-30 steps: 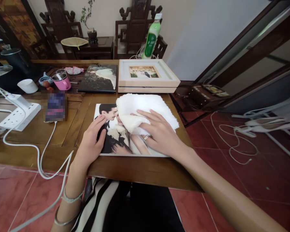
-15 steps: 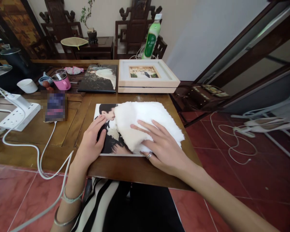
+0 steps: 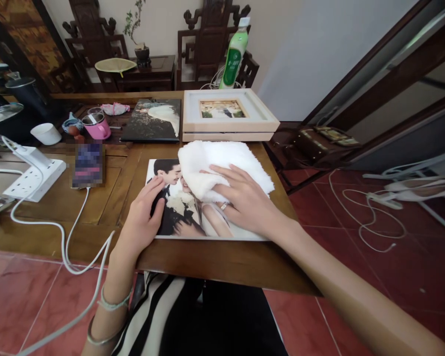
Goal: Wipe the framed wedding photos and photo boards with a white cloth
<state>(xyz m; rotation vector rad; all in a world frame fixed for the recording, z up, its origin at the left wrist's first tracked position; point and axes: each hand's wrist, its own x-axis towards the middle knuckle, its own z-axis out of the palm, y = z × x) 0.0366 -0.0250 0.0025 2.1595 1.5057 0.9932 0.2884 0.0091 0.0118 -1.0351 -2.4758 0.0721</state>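
Note:
A flat photo panel point(image 3: 187, 222) with a picture of two people lies on the wooden table in front of me. My left hand point(image 3: 144, 212) rests on its left edge, fingers stretched out and thumb apart, holding nothing. A fluffy white cloth point(image 3: 207, 160) covers the upper right part of the panel and reaches past its far edge. My right hand point(image 3: 244, 198), with a ring on one finger, lies on the cloth and grips its folded near side. Some of that hand's fingertips sink into the fabric.
Behind the panel are a dark photo panel point(image 3: 152, 120) and a light wooden frame point(image 3: 230, 129), with a green bottle point(image 3: 235, 57) beyond. To the left sit a pink mug point(image 3: 97, 127), white cup point(image 3: 46, 133), phone point(image 3: 88, 165) and power strip point(image 3: 35, 178) with white cables.
My right hand has slid the cloth away from me across the panel, uncovering more of the picture's lower right. My left hand stays on the left edge.

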